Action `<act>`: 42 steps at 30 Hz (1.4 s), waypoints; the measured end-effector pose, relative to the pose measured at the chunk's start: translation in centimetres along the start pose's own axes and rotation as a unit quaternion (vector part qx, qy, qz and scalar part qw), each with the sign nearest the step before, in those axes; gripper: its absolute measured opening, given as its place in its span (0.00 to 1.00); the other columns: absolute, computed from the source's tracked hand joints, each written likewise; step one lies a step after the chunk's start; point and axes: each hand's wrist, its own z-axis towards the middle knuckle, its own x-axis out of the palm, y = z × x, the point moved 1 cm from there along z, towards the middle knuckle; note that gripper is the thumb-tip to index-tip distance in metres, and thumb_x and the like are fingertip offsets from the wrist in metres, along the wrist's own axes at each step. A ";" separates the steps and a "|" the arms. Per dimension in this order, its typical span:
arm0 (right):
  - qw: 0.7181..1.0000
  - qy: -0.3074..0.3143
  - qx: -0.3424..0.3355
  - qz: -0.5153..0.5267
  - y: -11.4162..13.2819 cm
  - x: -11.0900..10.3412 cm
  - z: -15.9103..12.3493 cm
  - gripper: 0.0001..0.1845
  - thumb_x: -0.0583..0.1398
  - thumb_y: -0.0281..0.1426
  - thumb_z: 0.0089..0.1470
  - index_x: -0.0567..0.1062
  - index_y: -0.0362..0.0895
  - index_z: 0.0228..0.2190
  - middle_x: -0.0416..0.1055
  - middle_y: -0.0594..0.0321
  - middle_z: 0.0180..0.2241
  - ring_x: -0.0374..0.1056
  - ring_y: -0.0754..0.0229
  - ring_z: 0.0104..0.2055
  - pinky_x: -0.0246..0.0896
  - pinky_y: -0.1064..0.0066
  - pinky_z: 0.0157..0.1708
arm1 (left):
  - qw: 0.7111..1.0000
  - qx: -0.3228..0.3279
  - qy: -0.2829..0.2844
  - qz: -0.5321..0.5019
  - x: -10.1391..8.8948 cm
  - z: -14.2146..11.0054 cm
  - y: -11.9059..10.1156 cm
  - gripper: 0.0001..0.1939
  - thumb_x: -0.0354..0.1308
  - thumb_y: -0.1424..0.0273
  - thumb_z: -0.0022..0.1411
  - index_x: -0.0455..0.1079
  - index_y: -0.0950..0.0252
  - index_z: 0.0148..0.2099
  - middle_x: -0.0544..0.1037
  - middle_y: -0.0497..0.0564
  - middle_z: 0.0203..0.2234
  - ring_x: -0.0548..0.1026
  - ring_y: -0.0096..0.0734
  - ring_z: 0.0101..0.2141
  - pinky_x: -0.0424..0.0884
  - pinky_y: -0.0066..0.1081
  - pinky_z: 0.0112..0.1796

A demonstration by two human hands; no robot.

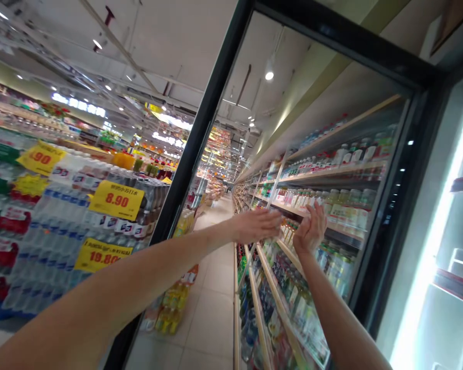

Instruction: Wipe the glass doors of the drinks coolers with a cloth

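Observation:
A black-framed glass door (216, 288) stands swung open in front of me, and both my arms reach toward its pane. My left hand (256, 226) extends to the right with its fingers stretched out and blurred at the tips; nothing shows in it. My right hand (310, 228) is raised beside it, fingers upward and slightly bent, with no object visible in it. A small gap separates the two hands. Whether either one touches the glass, I cannot tell.
Beyond the pane run wooden shelves (327, 174) of bottled drinks along a tiled aisle (204, 313). Stacked bottle packs (42, 246) with yellow price signs (116, 199) stand at left. At far right is a lit cooler interior (416, 246) with shelves (455, 288).

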 end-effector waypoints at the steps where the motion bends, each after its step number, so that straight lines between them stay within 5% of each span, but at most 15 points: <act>1: 1.000 -0.001 0.000 0.000 0.0 0.0 0.0 0.21 0.45 0.31 0.56 0.68 0.40 0.47 0.63 0.50 0.53 0.53 0.51 0.59 0.46 0.47 0.55 | 0.996 -0.081 -0.025 0.008 -0.8 0.2 1.7 0.21 0.40 0.68 0.65 0.54 0.58 0.60 0.53 0.49 0.61 0.45 0.34 0.62 0.47 0.38 0.59; 3: 1.000 -0.004 0.003 0.001 0.0 0.1 0.0 0.21 0.45 0.31 0.57 0.67 0.40 0.48 0.63 0.50 0.53 0.53 0.52 0.59 0.46 0.48 0.56 | 0.969 -0.232 -0.079 0.027 -2.2 0.4 4.5 0.22 0.41 0.69 0.65 0.52 0.59 0.61 0.50 0.52 0.62 0.43 0.38 0.62 0.47 0.42 0.59; 5: 1.000 -0.006 0.004 0.000 -0.1 0.1 -0.1 0.21 0.45 0.31 0.56 0.67 0.40 0.48 0.63 0.50 0.53 0.53 0.52 0.59 0.47 0.48 0.56 | 0.952 -0.287 -0.103 0.035 -2.6 0.1 5.0 0.23 0.43 0.69 0.64 0.51 0.61 0.61 0.49 0.54 0.62 0.40 0.40 0.62 0.45 0.44 0.59; 9: 1.000 -0.007 0.005 0.000 -0.2 0.2 -0.1 0.21 0.45 0.32 0.56 0.68 0.40 0.47 0.63 0.50 0.53 0.53 0.53 0.60 0.46 0.50 0.56 | 0.997 -0.063 -0.034 0.011 0.0 -2.1 -0.4 0.22 0.43 0.69 0.64 0.54 0.61 0.60 0.54 0.51 0.61 0.43 0.36 0.62 0.45 0.39 0.60; 12: 1.000 -0.004 0.009 0.004 -0.3 0.2 -0.1 0.21 0.44 0.32 0.56 0.68 0.40 0.46 0.64 0.51 0.53 0.53 0.52 0.59 0.46 0.49 0.56 | 0.995 0.097 0.010 -0.008 0.9 -3.5 -2.3 0.21 0.43 0.68 0.63 0.56 0.57 0.59 0.55 0.47 0.60 0.45 0.31 0.62 0.45 0.34 0.60; 15: 1.000 -0.002 0.007 0.004 -0.2 0.1 -0.1 0.21 0.45 0.31 0.56 0.68 0.40 0.47 0.64 0.50 0.53 0.53 0.52 0.59 0.47 0.49 0.56 | 0.998 -0.058 -0.034 0.018 -0.9 -3.6 1.7 0.22 0.43 0.68 0.64 0.53 0.57 0.60 0.53 0.50 0.61 0.45 0.33 0.62 0.46 0.39 0.60; 17: 1.000 -0.002 0.007 0.005 -0.2 0.1 -0.1 0.21 0.45 0.31 0.56 0.68 0.40 0.47 0.63 0.50 0.53 0.53 0.52 0.59 0.47 0.49 0.56 | 0.966 -0.234 -0.099 0.048 -2.5 -3.9 4.8 0.22 0.43 0.69 0.64 0.53 0.59 0.60 0.52 0.53 0.61 0.43 0.36 0.62 0.46 0.42 0.59; 19: 1.000 0.000 0.007 0.007 -0.1 0.0 0.0 0.21 0.45 0.31 0.56 0.67 0.40 0.47 0.63 0.50 0.53 0.53 0.52 0.60 0.46 0.48 0.56 | 0.936 -0.321 -0.131 0.064 -3.2 -4.8 5.7 0.23 0.44 0.70 0.63 0.54 0.62 0.60 0.51 0.54 0.61 0.41 0.39 0.62 0.47 0.44 0.59; 21: 1.000 0.001 0.012 0.008 -0.1 0.0 0.0 0.21 0.45 0.31 0.56 0.68 0.40 0.47 0.63 0.50 0.53 0.53 0.52 0.60 0.46 0.48 0.56 | 0.952 -0.280 -0.110 0.055 -2.7 -6.4 3.8 0.24 0.46 0.70 0.62 0.54 0.62 0.60 0.52 0.54 0.61 0.41 0.40 0.62 0.48 0.44 0.58; 25: 1.000 0.002 0.010 0.008 -0.1 -0.1 0.0 0.21 0.45 0.31 0.56 0.69 0.40 0.46 0.63 0.50 0.53 0.53 0.52 0.60 0.46 0.48 0.56 | 1.000 0.003 -0.018 -0.007 -0.8 -10.3 -2.0 0.24 0.48 0.69 0.59 0.57 0.57 0.58 0.56 0.46 0.60 0.46 0.33 0.61 0.52 0.36 0.58; 27: 1.000 0.000 0.007 0.006 -0.1 -0.1 0.0 0.20 0.45 0.31 0.56 0.69 0.40 0.45 0.63 0.51 0.53 0.53 0.52 0.59 0.46 0.49 0.56 | 0.999 0.052 -0.003 -0.016 -0.9 -11.1 -2.2 0.23 0.47 0.70 0.59 0.58 0.55 0.57 0.57 0.44 0.59 0.49 0.29 0.61 0.52 0.33 0.58; 33: 1.000 -0.006 0.012 0.002 -0.1 0.0 0.0 0.20 0.45 0.31 0.56 0.71 0.41 0.44 0.64 0.51 0.53 0.54 0.51 0.59 0.47 0.48 0.55 | 0.948 -0.295 -0.094 0.071 -3.2 -9.4 2.8 0.24 0.47 0.71 0.60 0.56 0.64 0.59 0.52 0.58 0.61 0.40 0.42 0.62 0.48 0.46 0.58; 35: 1.000 -0.005 0.012 0.002 -0.1 0.0 0.0 0.20 0.45 0.31 0.56 0.70 0.41 0.44 0.63 0.50 0.53 0.54 0.51 0.59 0.47 0.48 0.55 | 0.972 -0.223 -0.057 0.044 -2.5 -9.4 1.4 0.25 0.49 0.71 0.59 0.55 0.62 0.60 0.52 0.55 0.61 0.40 0.40 0.62 0.48 0.44 0.58; 39: 1.000 0.001 0.015 0.006 -0.2 0.0 0.0 0.20 0.45 0.32 0.55 0.71 0.41 0.43 0.63 0.51 0.53 0.53 0.52 0.59 0.47 0.48 0.56 | 0.996 0.064 0.038 -0.041 -0.8 -9.8 -2.4 0.25 0.50 0.69 0.58 0.57 0.53 0.58 0.58 0.44 0.59 0.47 0.27 0.61 0.50 0.32 0.59; 42: 1.000 -0.002 0.018 0.005 -0.3 0.1 0.0 0.21 0.45 0.33 0.55 0.71 0.41 0.43 0.64 0.51 0.53 0.53 0.52 0.59 0.47 0.49 0.55 | 0.998 0.039 0.035 -0.022 -1.8 -8.6 -0.5 0.25 0.50 0.68 0.59 0.56 0.52 0.58 0.57 0.44 0.59 0.48 0.28 0.61 0.48 0.34 0.59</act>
